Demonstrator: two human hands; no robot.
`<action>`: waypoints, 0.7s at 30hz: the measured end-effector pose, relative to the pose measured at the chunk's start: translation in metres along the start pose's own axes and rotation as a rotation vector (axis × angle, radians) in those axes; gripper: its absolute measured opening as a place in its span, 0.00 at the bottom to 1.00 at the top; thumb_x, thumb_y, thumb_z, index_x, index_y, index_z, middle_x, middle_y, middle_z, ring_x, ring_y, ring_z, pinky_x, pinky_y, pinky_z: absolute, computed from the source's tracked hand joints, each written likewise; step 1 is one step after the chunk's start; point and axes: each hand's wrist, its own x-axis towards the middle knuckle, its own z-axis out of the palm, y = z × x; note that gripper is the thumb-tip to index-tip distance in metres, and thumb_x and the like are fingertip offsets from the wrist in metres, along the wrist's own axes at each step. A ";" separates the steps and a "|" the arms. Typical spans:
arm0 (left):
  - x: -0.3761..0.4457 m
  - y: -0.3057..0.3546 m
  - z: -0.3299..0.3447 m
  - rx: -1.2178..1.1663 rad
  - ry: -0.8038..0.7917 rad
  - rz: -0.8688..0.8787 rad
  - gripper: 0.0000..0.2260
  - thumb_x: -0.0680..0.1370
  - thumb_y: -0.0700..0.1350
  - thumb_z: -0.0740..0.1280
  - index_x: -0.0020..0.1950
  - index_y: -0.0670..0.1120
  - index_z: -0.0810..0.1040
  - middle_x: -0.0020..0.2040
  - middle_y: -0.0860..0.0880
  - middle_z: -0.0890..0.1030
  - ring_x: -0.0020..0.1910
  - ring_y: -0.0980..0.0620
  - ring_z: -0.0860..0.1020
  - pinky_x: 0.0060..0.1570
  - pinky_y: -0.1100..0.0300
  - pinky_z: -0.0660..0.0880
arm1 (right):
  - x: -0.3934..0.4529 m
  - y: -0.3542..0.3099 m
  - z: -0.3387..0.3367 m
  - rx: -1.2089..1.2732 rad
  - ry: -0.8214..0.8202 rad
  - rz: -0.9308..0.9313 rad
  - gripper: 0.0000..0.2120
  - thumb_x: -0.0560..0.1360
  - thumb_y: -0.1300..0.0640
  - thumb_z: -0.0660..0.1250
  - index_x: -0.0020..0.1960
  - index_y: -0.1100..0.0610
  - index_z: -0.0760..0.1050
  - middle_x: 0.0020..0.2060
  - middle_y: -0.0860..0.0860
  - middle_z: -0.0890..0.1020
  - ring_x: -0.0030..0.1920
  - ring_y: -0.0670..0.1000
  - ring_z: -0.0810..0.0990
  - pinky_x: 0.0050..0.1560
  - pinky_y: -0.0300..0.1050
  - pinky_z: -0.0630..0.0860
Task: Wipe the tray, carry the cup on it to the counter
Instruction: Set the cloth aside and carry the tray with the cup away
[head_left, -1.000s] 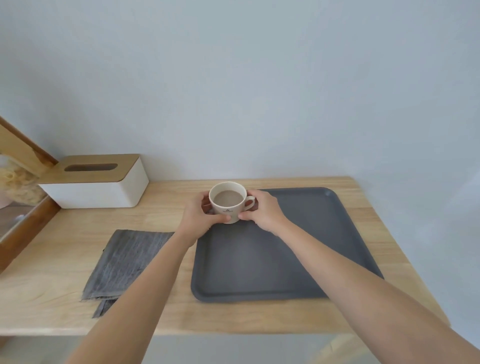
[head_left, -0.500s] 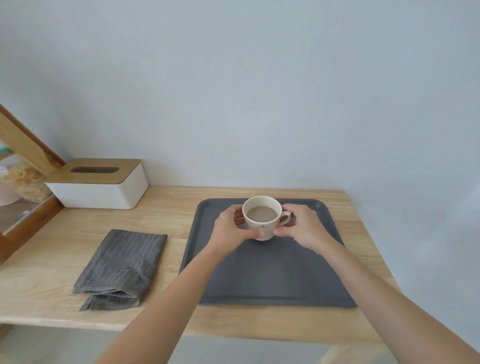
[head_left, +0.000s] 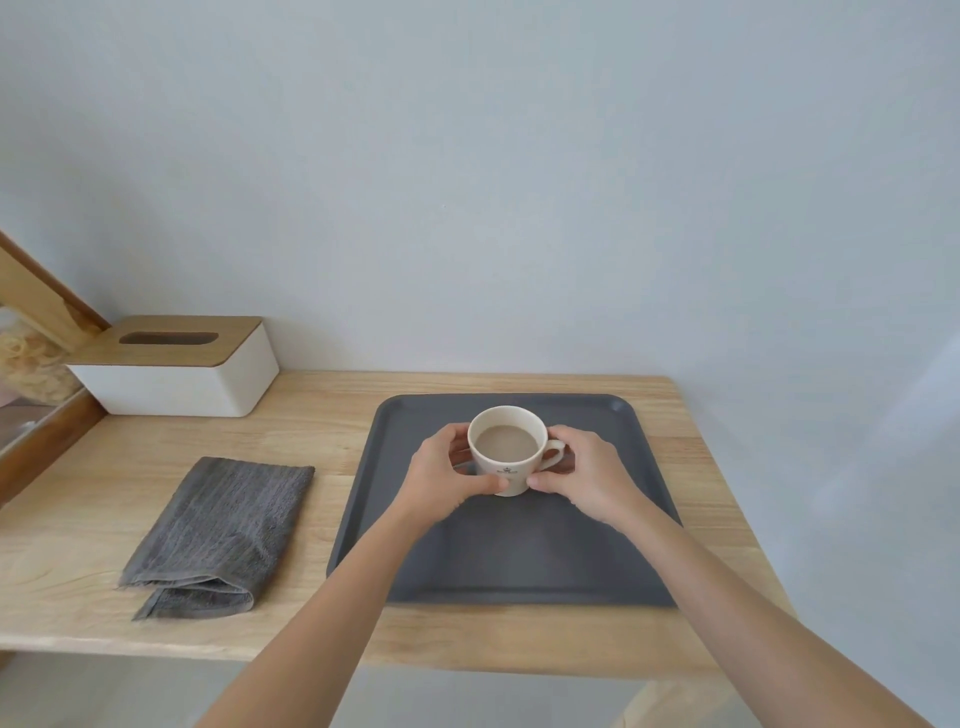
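The cup (head_left: 507, 450) has come in from the tray's left edge and now sits over the far middle of the grey tray (head_left: 498, 571), milky drink inside. The left hand (head_left: 441, 478) and right hand (head_left: 587, 475) clasp it from either side. A folded grey cloth (head_left: 221, 535) lies left of the tray on the wooden table (head_left: 332, 431), with a tissue box (head_left: 176, 366) behind it.

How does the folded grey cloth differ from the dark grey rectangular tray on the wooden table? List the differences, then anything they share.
The folded grey cloth is soft and ribbed; the dark grey rectangular tray is smooth and rigid with a raised rim. The cloth is smaller than the tray. The cloth lies bare and untouched; the tray has the cream cup over it, held by the left hand and right hand. Both are grey and lie flat on the wooden table.
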 end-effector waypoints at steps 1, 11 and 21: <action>-0.002 0.001 -0.002 0.036 -0.016 0.006 0.37 0.58 0.49 0.81 0.65 0.51 0.73 0.60 0.55 0.80 0.61 0.57 0.76 0.63 0.51 0.74 | -0.002 0.001 0.000 -0.038 0.006 0.003 0.23 0.66 0.55 0.76 0.59 0.48 0.76 0.53 0.47 0.83 0.55 0.49 0.80 0.59 0.52 0.76; -0.033 -0.039 -0.065 0.691 0.356 -0.147 0.22 0.79 0.47 0.62 0.73 0.47 0.67 0.66 0.40 0.70 0.66 0.40 0.66 0.60 0.45 0.70 | -0.046 0.059 -0.035 -0.489 0.322 0.250 0.21 0.79 0.55 0.59 0.72 0.52 0.65 0.57 0.59 0.73 0.55 0.61 0.75 0.52 0.54 0.75; -0.033 -0.040 -0.062 0.680 0.345 -0.094 0.20 0.81 0.45 0.60 0.72 0.45 0.68 0.54 0.39 0.74 0.54 0.38 0.74 0.53 0.48 0.72 | -0.046 0.062 -0.036 -0.563 0.331 0.200 0.21 0.81 0.54 0.54 0.74 0.54 0.63 0.52 0.58 0.82 0.54 0.61 0.78 0.48 0.53 0.76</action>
